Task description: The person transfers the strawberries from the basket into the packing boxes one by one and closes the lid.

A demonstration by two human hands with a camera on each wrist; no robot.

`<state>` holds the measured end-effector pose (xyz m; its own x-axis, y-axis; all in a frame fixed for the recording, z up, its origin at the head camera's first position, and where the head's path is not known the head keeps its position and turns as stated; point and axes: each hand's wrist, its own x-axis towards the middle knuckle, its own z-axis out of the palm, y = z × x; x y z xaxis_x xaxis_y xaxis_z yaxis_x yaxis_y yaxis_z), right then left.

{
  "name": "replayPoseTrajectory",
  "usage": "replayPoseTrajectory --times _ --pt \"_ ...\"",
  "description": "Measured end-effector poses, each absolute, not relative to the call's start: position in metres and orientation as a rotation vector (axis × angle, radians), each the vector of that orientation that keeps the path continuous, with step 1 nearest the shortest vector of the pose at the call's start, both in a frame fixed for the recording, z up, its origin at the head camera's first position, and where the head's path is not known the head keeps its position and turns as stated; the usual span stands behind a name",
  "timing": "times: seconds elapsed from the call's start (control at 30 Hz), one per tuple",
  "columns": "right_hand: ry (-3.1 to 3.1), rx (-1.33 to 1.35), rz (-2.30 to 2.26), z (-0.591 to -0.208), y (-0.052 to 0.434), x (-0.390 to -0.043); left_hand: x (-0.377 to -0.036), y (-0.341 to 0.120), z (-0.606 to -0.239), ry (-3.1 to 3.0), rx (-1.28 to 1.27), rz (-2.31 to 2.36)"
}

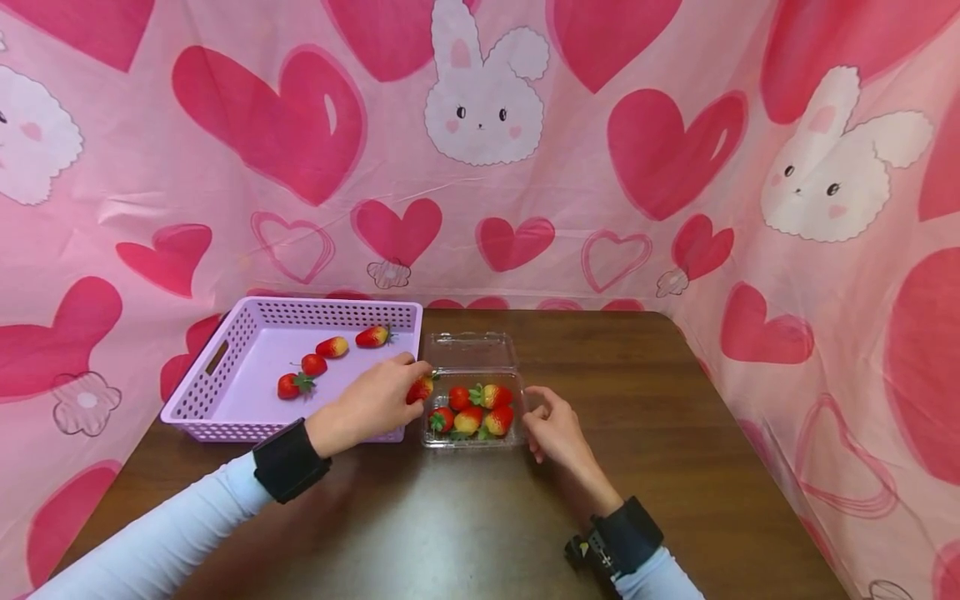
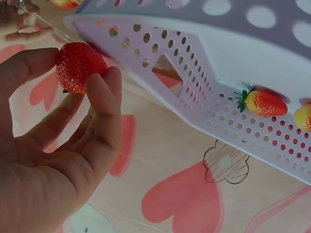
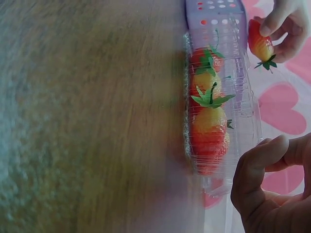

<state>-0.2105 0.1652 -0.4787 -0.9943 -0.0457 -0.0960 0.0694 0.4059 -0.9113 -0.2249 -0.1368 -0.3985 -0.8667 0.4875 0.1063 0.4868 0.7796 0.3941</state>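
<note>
My left hand (image 1: 378,390) pinches a strawberry (image 2: 77,67) between thumb and fingertips, raised between the purple basket and the clear plastic box (image 1: 472,445). In the right wrist view this strawberry's green leaves point downward, beside the box. Several red and yellow strawberries (image 1: 467,421) lie in the box, whose clear lid (image 1: 471,350) stands folded back on the far side. At the box's right edge, my right hand (image 1: 557,429) holds the rim with curled thumb and fingers. Several more strawberries (image 1: 332,347) lie spread out in the purple basket (image 1: 258,429).
The basket has perforated walls and stands left of the box, close beside it. Both are on a brown wooden table (image 1: 615,375). A pink cloth (image 1: 555,183) with hearts and rabbits hangs behind the table and along its sides.
</note>
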Motion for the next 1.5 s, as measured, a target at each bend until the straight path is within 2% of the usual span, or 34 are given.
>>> replayPoseTrajectory --times 0.7,1.27,1.5 --pt "2.556 0.018 -1.649 -0.477 0.164 -0.208 -0.214 -0.124 -0.408 2.937 0.974 0.685" --pt "2.56 0.03 -1.636 -0.479 0.164 -0.209 -0.211 -0.112 -0.42 2.901 0.97 0.717" --pt "2.553 0.025 -1.655 -0.479 0.164 -0.21 -0.209 -0.109 -0.428 2.889 1.044 0.716"
